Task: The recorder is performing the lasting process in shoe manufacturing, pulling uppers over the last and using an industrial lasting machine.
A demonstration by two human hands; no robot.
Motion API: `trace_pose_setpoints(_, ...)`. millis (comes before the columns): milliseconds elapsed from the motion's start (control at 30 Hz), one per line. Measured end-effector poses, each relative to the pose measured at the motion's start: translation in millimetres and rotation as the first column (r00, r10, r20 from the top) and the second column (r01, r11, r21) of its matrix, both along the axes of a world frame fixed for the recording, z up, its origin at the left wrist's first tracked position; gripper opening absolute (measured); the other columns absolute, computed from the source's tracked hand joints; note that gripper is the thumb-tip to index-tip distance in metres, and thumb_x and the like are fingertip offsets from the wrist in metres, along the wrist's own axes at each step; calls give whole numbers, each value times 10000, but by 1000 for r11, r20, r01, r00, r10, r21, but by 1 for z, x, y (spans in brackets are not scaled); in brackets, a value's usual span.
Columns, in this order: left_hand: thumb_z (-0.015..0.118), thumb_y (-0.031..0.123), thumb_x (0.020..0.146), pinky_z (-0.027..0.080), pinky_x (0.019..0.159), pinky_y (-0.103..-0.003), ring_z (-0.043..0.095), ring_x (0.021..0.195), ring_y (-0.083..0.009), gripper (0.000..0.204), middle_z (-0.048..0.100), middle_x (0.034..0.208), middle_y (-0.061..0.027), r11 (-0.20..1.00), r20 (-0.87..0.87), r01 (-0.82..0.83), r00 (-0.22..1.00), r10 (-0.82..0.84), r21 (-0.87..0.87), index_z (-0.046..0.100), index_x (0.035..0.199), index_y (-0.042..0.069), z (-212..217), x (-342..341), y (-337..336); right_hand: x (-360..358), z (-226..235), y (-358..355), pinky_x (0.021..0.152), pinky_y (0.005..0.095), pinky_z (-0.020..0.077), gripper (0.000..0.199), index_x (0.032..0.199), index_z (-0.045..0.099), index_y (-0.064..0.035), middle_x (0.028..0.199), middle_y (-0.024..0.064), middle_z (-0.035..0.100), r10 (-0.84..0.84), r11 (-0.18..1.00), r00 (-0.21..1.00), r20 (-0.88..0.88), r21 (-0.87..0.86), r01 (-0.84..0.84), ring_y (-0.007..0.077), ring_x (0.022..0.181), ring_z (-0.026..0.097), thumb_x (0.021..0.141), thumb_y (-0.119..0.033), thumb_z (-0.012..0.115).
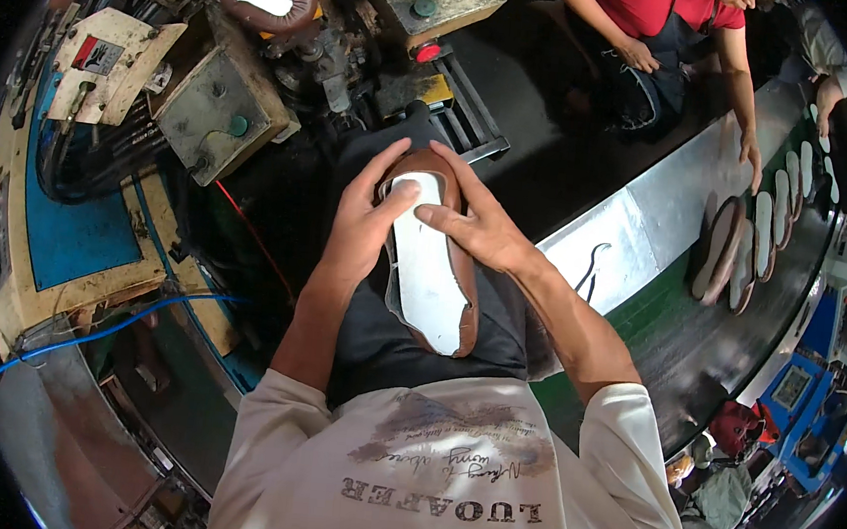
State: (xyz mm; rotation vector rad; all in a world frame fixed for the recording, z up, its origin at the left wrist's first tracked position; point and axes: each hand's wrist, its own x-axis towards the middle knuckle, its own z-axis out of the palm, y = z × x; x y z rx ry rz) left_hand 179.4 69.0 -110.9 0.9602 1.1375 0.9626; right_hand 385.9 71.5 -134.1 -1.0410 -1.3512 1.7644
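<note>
A brown shoe upper [465,268] with a white insole board on its underside [428,275] rests sole-up over my lap. My left hand [373,206] wraps round the left of its far end, thumb pressed on the white board. From the other side my right hand [482,219] grips the same end, its thumb also on the board. Brown leather is folded over the board's edge at the far end, while along the left near side the edge stands loose. Whatever is inside the upper is hidden.
Ahead stands a machine carrying another brown shoe upper [300,1], with metal control boxes [221,114] and a red button [427,52]. At right, several shoes [718,248] lie on a green conveyor, beside a metal ledge holding a hook tool [595,263]. A co-worker [660,35] reaches over it.
</note>
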Motion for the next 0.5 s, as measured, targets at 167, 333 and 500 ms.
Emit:
trace_pose_setpoints(167,527,170,1160,397,1253,-398,538,1472,-258,556,537,1613,-170,988,495,-36,862,107,-151,408,1670,-18,-32,0,-22,10,-12,2,1195,462,455,939,1751,281,-181,1525,189,510,-56,973,983,-175,-230,15,360,1409,536,987,-307,812)
trace_pose_setpoints(333,607,150,1126,441,1207,-387,573,1401,-242,507,590,1519,-151,990,225,-118,965,131,-72,487,1595,2,-34,19,-28,6,-18,1,1176,462,479,926,1750,271,-169,1527,193,513,-50,978,984,-173,-209,13,343,1423,532,1002,-308,799)
trace_pose_setpoints(500,660,182,1103,468,1132,-363,579,1319,-193,457,597,1435,-140,996,13,-89,996,88,30,521,1502,10,-47,21,-18,6,-23,5,1232,478,423,998,1756,223,-106,1595,241,459,-50,977,997,-63,-210,35,370,1484,480,986,-341,813)
